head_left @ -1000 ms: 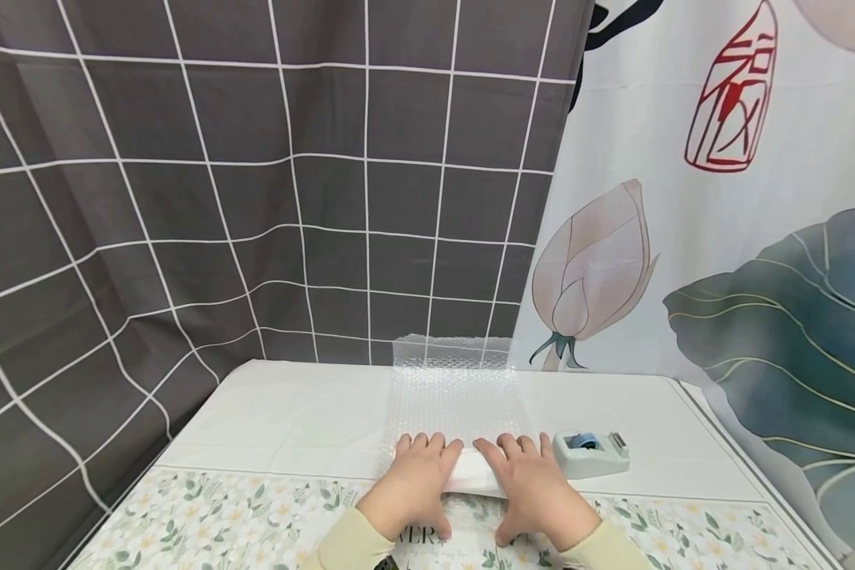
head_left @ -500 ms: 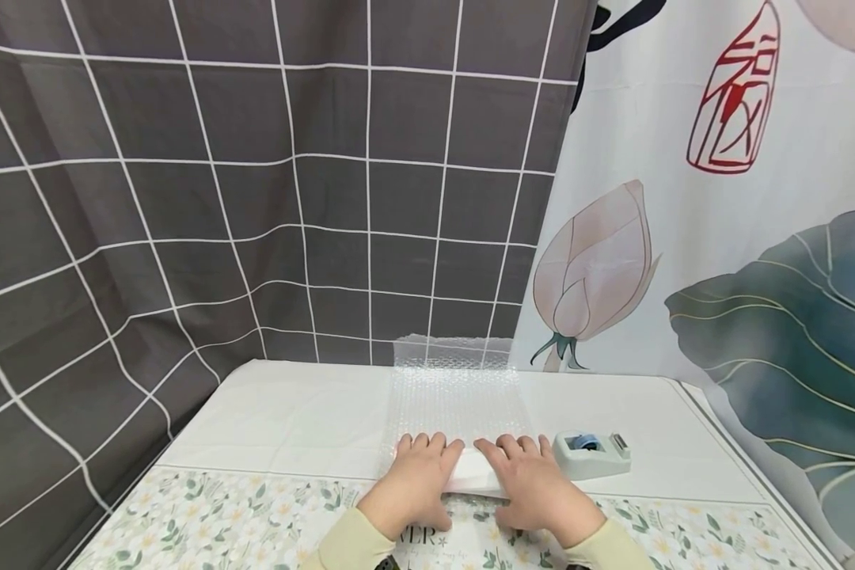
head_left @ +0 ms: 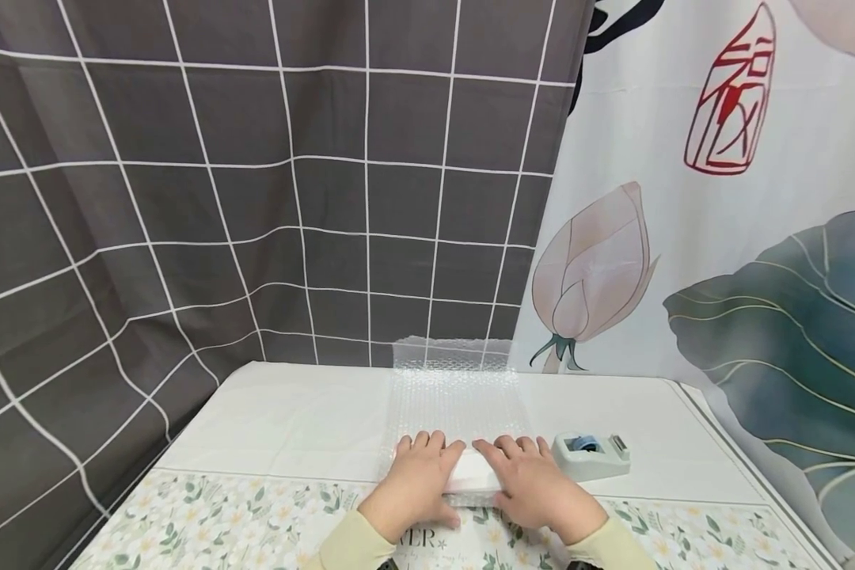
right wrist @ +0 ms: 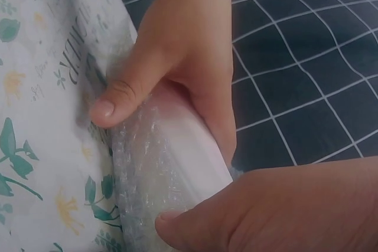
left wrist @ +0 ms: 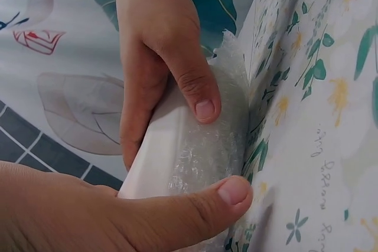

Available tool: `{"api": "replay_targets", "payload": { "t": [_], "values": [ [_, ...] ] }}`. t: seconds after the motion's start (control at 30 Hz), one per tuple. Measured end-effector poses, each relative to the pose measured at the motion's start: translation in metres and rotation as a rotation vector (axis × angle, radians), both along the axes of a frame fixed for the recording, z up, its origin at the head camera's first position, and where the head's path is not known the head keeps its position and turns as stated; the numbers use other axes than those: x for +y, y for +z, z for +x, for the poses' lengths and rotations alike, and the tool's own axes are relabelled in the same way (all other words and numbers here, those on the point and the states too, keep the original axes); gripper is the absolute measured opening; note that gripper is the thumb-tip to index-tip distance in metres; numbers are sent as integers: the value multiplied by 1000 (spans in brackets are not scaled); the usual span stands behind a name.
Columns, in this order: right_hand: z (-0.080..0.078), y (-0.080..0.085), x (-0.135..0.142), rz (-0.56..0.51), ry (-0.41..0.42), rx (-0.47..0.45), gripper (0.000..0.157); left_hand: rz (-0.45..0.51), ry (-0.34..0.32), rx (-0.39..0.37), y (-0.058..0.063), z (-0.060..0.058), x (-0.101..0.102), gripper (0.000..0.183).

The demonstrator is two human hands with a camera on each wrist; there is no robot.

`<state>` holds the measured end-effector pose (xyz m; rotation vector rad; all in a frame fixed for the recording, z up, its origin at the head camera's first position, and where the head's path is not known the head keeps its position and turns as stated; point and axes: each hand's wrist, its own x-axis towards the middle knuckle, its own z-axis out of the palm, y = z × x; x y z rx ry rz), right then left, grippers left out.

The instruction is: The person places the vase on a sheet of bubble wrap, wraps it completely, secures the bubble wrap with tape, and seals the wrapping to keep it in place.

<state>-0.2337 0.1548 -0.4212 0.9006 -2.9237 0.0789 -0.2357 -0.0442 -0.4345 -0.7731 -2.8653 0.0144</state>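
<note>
A long white box (head_left: pixel 473 470) lies crosswise on a sheet of bubble wrap (head_left: pixel 456 400) near the middle of the table. My left hand (head_left: pixel 415 484) holds its left part and my right hand (head_left: pixel 534 484) its right part, fingers over the top and far side. Both thumbs are on the near side, where a flap of bubble wrap (left wrist: pixel 207 151) stands up against the box. In the right wrist view the white top (right wrist: pixel 192 146) shows between the hands, bare above the wrap. The fingertips on the far side are partly hidden.
A pale green tape dispenser (head_left: pixel 591 456) with a blue roll stands just right of my right hand. Beyond the hands the bubble wrap runs to the far table edge, up against the dark checked curtain (head_left: pixel 328 198). A floral cloth (head_left: pixel 235 514) covers the table's near part.
Both thumbs have moved forward and up, toward the box. The near end of the bubble wrap, earlier lying over the printed letters, now stands against the box's near side. The tape dispenser stays put.
</note>
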Motion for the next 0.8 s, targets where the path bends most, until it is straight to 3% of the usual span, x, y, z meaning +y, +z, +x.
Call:
{"api": "replay_targets", "payload": {
  "t": [0.27,0.63,0.8],
  "values": [
    [-6,2,3,-21,22,-2,67,-28,-16,94,0,-5,-2,83],
    [-3,6,1,-79,43,60,59,22,-74,39,1,-9,-11,79],
    [0,-1,-8,-75,67,100,66,26,-73,18,2,-9,-11,72]
  ]
}}
